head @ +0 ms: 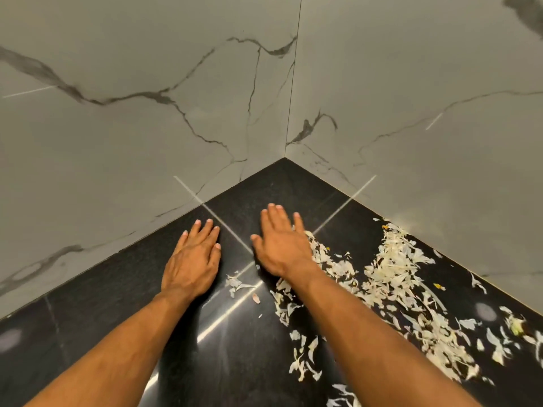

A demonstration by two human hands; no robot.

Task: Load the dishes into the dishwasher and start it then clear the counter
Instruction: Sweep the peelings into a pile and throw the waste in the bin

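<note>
left hand (192, 261): bare, no rings; right hand (282, 248): bare; forearms: sleeveless, no watch

A black polished counter (111, 304) is running into a corner where two marble-patterned walls are meeting. Pale vegetable peelings (390, 277) are lying scattered over its right half — thick along the right wall, thinner toward the near edge. A smaller clump of scraps (236, 282) is sitting near the middle, with one pinkish sliver (256, 298) just beside it. Two hands are resting flat on the surface: the left hand (192, 261) on bare stone, the right hand (280, 248) touching the edge of the peelings — fingers straight.
</note>
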